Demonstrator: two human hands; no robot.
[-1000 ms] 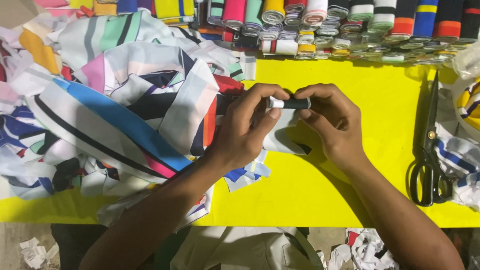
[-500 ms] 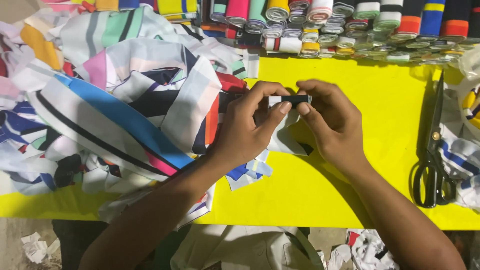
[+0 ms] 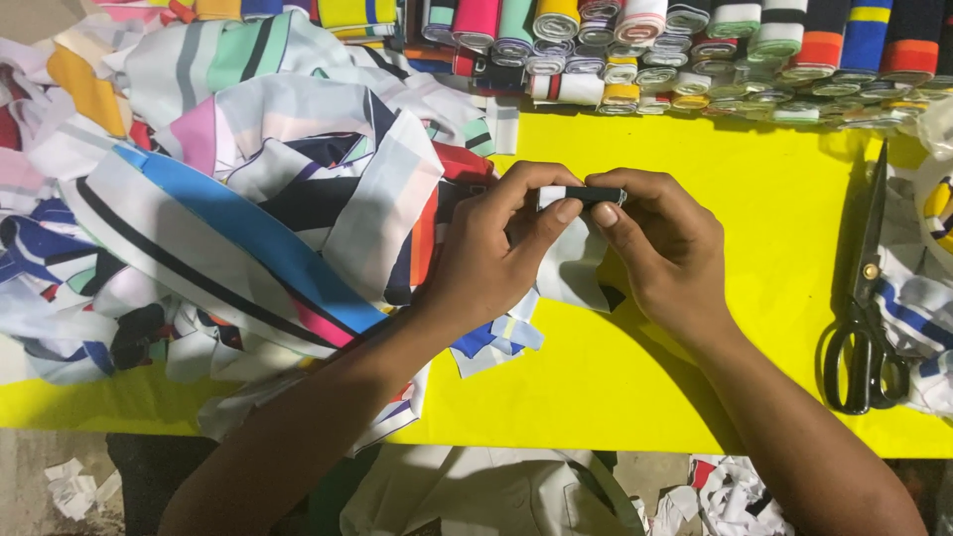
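My left hand [image 3: 496,248] and my right hand [image 3: 660,248] meet over the middle of a yellow table [image 3: 695,397]. Between their fingertips is a small strip of white and dark fabric [image 3: 581,196], rolled tight at its top edge. The loose white end of the strip [image 3: 576,268] hangs down between my palms. Both thumbs press on the roll from below. A big heap of striped fabric strips [image 3: 228,208] lies just left of my left hand.
Rows of rolled fabric strips [image 3: 695,50] in many colours line the far edge of the table. Black scissors [image 3: 864,308] lie at the right, next to more striped cloth [image 3: 923,298]. Fabric scraps [image 3: 496,337] lie under my left wrist.
My hands have stayed in the same place. The fingers have shifted slightly along the roll, which looks a little tighter.
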